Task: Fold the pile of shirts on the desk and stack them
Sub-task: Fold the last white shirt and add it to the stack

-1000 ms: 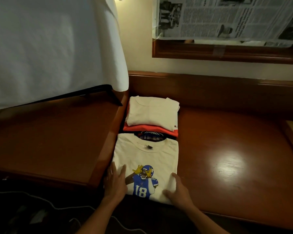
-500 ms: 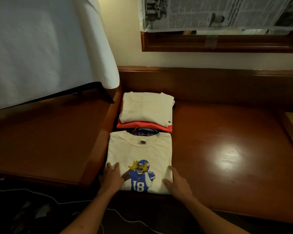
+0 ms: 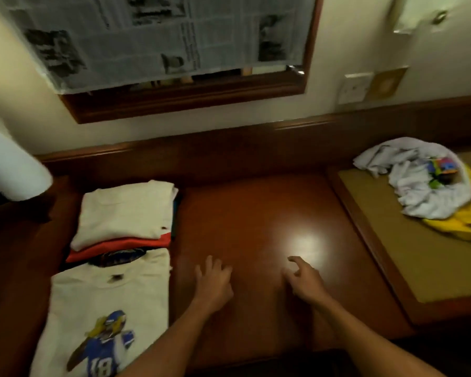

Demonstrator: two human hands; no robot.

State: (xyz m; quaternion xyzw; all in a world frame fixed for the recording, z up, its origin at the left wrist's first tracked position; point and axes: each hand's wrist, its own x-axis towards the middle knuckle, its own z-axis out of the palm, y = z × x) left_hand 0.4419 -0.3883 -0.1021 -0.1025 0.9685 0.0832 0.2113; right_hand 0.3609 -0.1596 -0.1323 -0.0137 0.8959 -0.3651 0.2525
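a moment ago both hands were pressing on the cream shirt with the football player (image 3: 106,308). now they have let go of it. the left hand (image 3: 214,281) and the right hand (image 3: 303,281) are over the bare brown desk (image 3: 256,213), with fingers loose and a little spread, holding nothing. the folded shirt lies flat at the left, just in front of the stack of folded shirts (image 3: 125,213), and its top edge touches the stack. the view has swung to the right, so the pile of unfolded shirts (image 3: 419,186) shows at the far right, white on top of yellow. that shirt looks done. the person will likely reach for the pile next. the folded one is not yet on the stack.
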